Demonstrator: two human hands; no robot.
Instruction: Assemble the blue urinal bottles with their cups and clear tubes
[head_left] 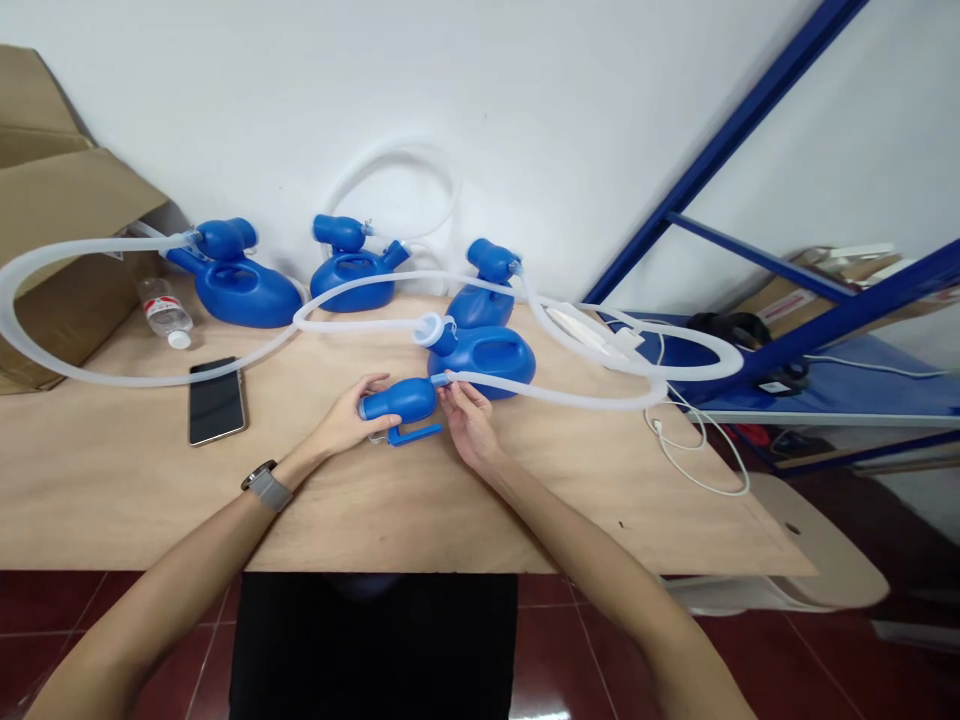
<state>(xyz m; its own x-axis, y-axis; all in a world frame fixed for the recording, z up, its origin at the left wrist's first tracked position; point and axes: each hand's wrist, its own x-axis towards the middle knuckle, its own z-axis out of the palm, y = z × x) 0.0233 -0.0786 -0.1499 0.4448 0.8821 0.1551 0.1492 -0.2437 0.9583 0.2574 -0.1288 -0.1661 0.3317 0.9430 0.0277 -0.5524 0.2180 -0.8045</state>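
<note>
My left hand [346, 418] is wrapped round a small blue funnel-shaped piece [397, 402] lying just above the wooden table [420, 500]. My right hand [466, 415] pinches the end of a clear flexible hose [555, 397] right where it meets that blue piece. Directly behind them stands a blue plastic jug [489, 358] with a white-rimmed neck. The hose runs off to the right and loops back round.
Three more blue jugs [238, 280] [352, 268] [484, 290] with long clear hoses stand along the wall. A phone [216, 400] and a small water bottle [165, 312] lie at the left beside a cardboard box [52, 230]. A blue metal rack [787, 340] and a white cable [697, 450] are at the right.
</note>
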